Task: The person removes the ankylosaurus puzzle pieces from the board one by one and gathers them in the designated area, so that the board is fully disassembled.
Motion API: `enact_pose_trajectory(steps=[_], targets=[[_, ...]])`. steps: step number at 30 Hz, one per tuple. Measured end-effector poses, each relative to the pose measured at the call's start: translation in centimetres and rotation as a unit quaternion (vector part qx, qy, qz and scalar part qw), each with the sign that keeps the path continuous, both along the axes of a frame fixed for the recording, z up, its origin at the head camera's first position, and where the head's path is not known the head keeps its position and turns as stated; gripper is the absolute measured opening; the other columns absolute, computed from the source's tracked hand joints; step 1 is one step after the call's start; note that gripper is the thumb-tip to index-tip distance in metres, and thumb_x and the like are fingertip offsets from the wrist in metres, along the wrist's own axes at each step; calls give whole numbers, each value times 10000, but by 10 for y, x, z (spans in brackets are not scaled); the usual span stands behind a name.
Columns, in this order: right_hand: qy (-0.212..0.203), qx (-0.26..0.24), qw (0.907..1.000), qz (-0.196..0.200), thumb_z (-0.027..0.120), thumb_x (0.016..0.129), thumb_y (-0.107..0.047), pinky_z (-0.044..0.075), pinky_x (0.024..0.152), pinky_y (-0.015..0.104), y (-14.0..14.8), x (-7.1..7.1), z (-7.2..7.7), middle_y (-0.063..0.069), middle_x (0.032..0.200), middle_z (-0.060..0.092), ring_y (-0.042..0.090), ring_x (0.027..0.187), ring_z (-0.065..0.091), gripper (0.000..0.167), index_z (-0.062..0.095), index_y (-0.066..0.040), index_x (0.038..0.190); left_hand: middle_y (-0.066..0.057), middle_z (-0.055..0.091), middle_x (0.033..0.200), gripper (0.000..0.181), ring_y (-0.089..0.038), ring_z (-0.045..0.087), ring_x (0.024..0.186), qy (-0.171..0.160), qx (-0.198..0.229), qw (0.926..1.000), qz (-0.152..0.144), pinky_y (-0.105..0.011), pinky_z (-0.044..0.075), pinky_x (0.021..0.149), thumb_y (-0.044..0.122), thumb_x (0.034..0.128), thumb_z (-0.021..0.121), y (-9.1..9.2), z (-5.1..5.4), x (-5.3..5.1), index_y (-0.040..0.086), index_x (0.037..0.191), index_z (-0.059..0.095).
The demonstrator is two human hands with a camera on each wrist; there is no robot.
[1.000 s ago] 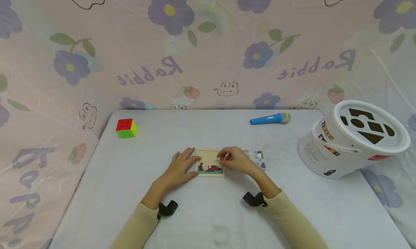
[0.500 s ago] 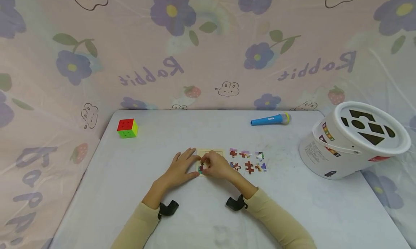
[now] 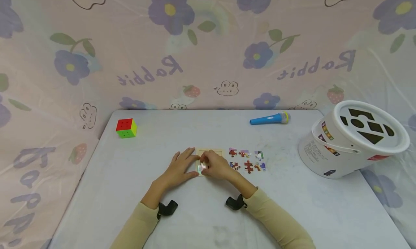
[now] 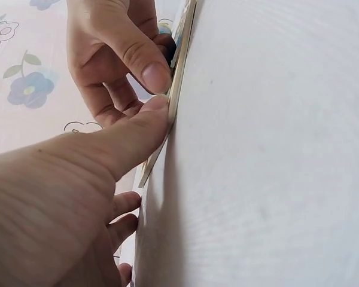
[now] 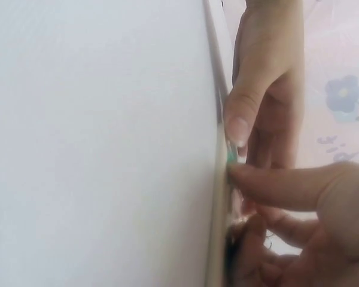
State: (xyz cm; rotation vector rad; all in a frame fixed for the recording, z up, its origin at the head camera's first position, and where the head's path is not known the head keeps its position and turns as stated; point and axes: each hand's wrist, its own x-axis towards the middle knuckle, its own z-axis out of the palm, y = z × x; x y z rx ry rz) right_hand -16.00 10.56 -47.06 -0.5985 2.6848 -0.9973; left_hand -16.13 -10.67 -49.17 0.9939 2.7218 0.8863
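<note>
A small wooden puzzle tray [image 3: 211,150] lies flat on the table, its lower part covered by my right hand [image 3: 217,165]. That hand pinches a puzzle piece [image 3: 201,168] with thumb and fingers at the tray's lower left corner; the piece's face looks pale and shiny. In the right wrist view a bit of green shows by the thumb [image 5: 275,185]. My left hand [image 3: 180,167] rests at the tray's left side with fingers spread, its thumb [image 4: 140,134] touching the tray's near edge in the left wrist view. Most of the tray's inside is hidden.
Several loose puzzle pieces [image 3: 248,166] lie in two rows right of the tray. A blue toy microphone [image 3: 268,118] lies at the back. A red and green cube [image 3: 126,128] stands back left, a white lidded bucket [image 3: 344,144] at the right.
My right hand has moved left over the tray from its right side, uncovering the loose pieces. The pinched piece's face turned from dark to pale and shiny. My left hand stayed in place.
</note>
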Motion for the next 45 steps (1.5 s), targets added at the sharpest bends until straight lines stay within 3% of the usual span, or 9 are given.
enact_pose_trajectory(steps=[9,15,22,25,30,35,39,45], targets=[[85,-1,9997,228,798,793,-58,459,712,322,-1,1,0,30,942,580,157,814,544,344,642,-44,1099,-202,314,1583,581,-376,218,1486,-21,-37,10000,10,-665,99,1142,342,898,748,-1,3,1,95,1383,545],[327,-118,9990,295,788,783,-37,448,680,307,-1,3,2,7,896,563,127,783,529,301,597,-52,1015,-188,298,1593,586,-366,203,1492,-94,-42,9999,6,-651,82,1151,358,903,739,-1,2,0,109,1394,537],[-205,-558,9981,184,719,898,-59,383,642,279,3,1,-1,-11,819,558,115,704,486,169,556,-84,935,-189,297,1593,584,-363,201,1493,-77,-26,10000,0,-646,80,1153,358,896,745,-1,-1,-1,117,1388,543],[-459,-1062,9931,207,687,918,-23,404,662,244,7,-1,-4,-10,831,576,82,712,491,117,574,-56,913,-186,296,1594,587,-361,203,1493,-85,-60,9999,2,-641,81,1156,368,896,741,-1,-2,-1,123,1391,541],[-737,-2048,9755,331,654,932,22,474,635,231,15,-4,-4,61,797,591,93,684,531,75,580,26,921,-177,294,1598,596,-360,200,1494,-104,-112,9999,7,-635,80,1158,382,899,733,-2,-2,-1,129,1401,534],[-847,-2461,9655,75,640,953,-8,481,601,246,27,-3,6,90,803,594,138,667,538,94,577,49,995,-177,286,1601,598,-359,191,1497,-144,-93,9999,-2,-633,71,1159,375,900,733,-2,1,0,127,1404,527],[-959,-2415,9656,49,639,950,2,470,568,257,46,1,19,109,838,599,157,646,527,112,591,58,1035,-177,277,1605,601,-353,182,1501,-189,-75,9998,-11,-622,56,1165,367,902,731,-1,3,1,121,1409,521],[-940,-1611,9813,475,625,932,50,457,544,238,88,9,25,83,807,616,130,604,517,104,647,84,1028,-180,284,1602,592,-358,186,1499,-111,-83,9999,2,-628,70,1161,369,904,730,0,0,-1,123,1402,525]])
